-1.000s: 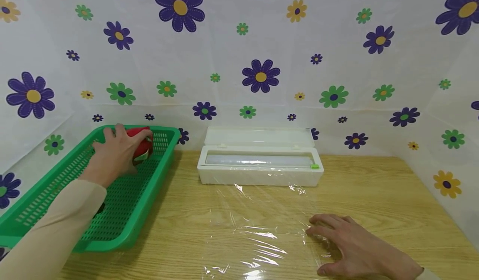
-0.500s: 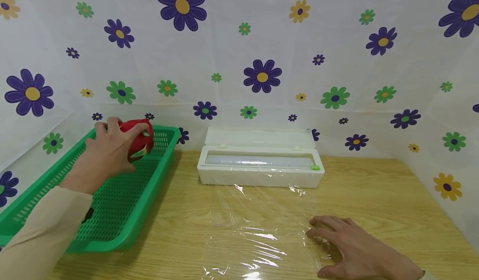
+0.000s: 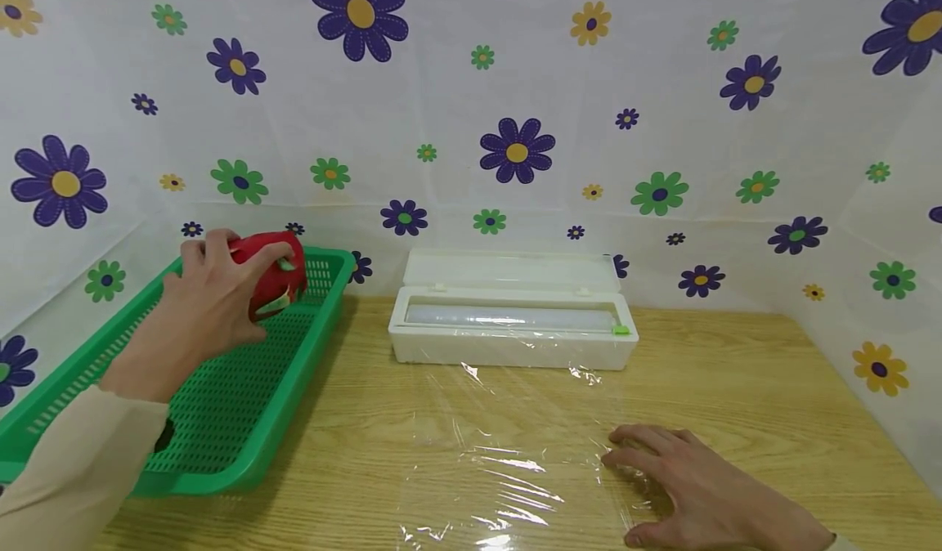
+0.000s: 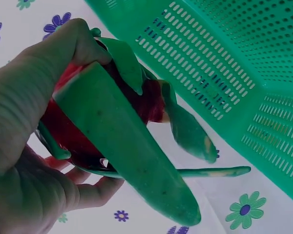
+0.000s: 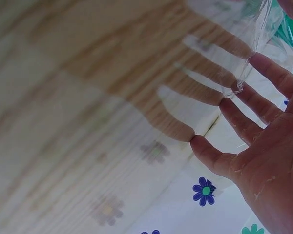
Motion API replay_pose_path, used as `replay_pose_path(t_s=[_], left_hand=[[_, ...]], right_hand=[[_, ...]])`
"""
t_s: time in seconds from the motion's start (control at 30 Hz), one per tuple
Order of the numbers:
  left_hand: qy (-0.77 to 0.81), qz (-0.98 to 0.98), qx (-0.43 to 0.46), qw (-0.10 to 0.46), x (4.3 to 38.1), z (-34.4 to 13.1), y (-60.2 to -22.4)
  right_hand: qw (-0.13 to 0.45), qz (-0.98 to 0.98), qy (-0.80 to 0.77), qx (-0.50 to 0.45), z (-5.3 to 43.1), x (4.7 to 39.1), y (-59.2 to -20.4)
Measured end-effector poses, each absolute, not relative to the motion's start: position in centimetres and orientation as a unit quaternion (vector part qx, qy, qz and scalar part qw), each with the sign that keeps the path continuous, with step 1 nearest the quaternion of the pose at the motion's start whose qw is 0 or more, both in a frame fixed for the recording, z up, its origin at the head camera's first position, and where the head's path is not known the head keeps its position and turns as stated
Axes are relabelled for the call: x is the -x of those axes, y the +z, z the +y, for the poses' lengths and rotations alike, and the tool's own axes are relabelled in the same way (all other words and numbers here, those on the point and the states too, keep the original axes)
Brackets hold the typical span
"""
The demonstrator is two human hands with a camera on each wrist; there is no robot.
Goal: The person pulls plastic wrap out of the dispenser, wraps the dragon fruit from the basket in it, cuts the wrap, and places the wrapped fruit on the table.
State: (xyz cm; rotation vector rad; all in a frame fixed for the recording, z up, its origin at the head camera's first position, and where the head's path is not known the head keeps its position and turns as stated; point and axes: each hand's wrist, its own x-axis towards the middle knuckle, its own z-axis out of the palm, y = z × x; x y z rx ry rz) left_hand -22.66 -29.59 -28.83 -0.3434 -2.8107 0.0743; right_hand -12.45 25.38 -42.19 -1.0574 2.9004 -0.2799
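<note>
My left hand grips a red dragon fruit above the far end of a green plastic basket. In the left wrist view, long green scales stick out from the dragon fruit, and my thumb and fingers curl round its red skin. My right hand rests with spread fingertips on the table along the right edge of a sheet of clear plastic wrap. The right wrist view shows those fingertips touching the tabletop, with crinkled film beside them.
Behind the sheet stands a white wrap dispenser, lid raised, a roll inside and a green slider at its right end. Something dark lies in the basket, partly behind my left sleeve. A flower-print cloth encloses the wooden table.
My left hand has lifted the dragon fruit up from inside the basket and drawn slightly to the left. The right hand, the wrap sheet and the dispenser have stayed put.
</note>
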Motion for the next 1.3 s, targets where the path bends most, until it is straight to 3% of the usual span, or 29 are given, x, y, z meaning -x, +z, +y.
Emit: replay_pose_path(t_s=[0.73,1.3], left_hand=[[0.021,-0.972,0.147,0.182,20.3,-27.9,-28.2],[0.016,-0.948,0.198,0.250,19.0,-26.2,-28.6]], right_hand=[[0.007,0.932,-0.092,0.352,25.4,12.5,-42.3],[0.020,0.935,-0.102,0.340,25.3,12.6,-42.3]])
